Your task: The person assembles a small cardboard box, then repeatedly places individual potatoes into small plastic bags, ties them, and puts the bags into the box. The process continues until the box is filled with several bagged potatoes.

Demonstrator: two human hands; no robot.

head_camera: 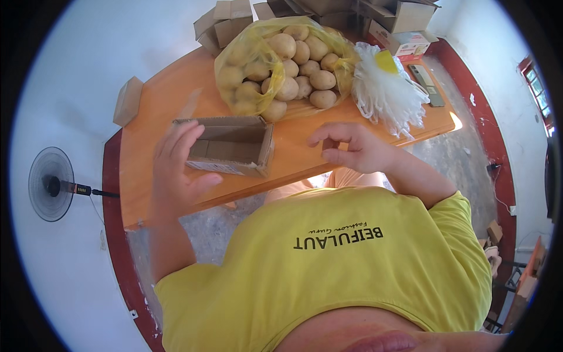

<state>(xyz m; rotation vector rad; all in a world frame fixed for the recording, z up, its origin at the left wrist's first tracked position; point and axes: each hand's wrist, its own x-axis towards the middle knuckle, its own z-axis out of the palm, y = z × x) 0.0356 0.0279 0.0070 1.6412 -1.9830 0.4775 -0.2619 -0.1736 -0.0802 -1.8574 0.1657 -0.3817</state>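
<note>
An open cardboard box (228, 152), with bare cardboard showing inside, lies on the orange table (294, 141). My left hand (178, 158) is raised at the box's left end, fingers apart and slightly blurred; whether it touches the box I cannot tell. Over the table's near edge, right of the box, my right hand (347, 145) hangs with curled fingers and a gap between thumb and forefinger, holding nothing. Behind the box, a yellow plastic bag (228, 79) lies open around many potatoes (288, 88). A bunch of clear plastic bags (387, 92) lies to its right.
A smartphone (426, 86) lies near the table's right edge. Several cardboard boxes (231, 22) stand along the back, with a white and red carton (404, 42) at the right. A small closed box (128, 101) sits at the left edge. A fan (52, 185) stands beyond, left.
</note>
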